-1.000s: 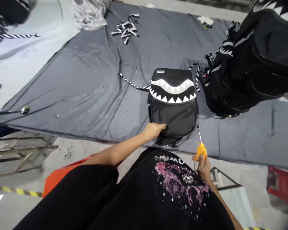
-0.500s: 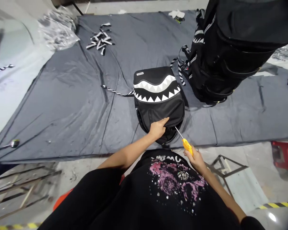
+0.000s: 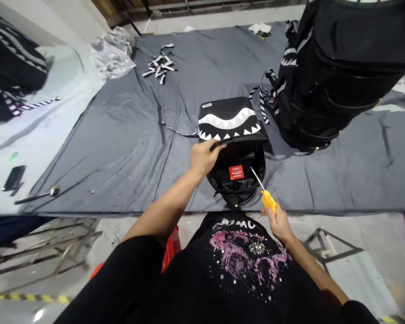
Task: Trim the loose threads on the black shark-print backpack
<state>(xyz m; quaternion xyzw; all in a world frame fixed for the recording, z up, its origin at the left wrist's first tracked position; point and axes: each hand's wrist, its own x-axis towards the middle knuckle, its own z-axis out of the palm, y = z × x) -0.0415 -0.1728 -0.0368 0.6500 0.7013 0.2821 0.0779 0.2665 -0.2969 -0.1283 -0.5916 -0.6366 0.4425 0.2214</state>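
**Bag open, tool at its mouth**

My left hand (image 3: 203, 157) pinches the edge of the front panel (image 3: 229, 120), holding it up. My right hand (image 3: 279, 223) is closed around a yellow-handled tool (image 3: 268, 200), its metal tip by the opening. The backpack (image 3: 219, 177) lies on the grey cloth (image 3: 121, 153), at the edge nearest me, red label (image 3: 236, 172) showing inside. So the opening is done; I can't tell whether the tip touches anything, or how much work is left inside. Beyond, black bags (image 3: 344, 85) stand right, striped pieces (image 3: 160, 67) lie far left.
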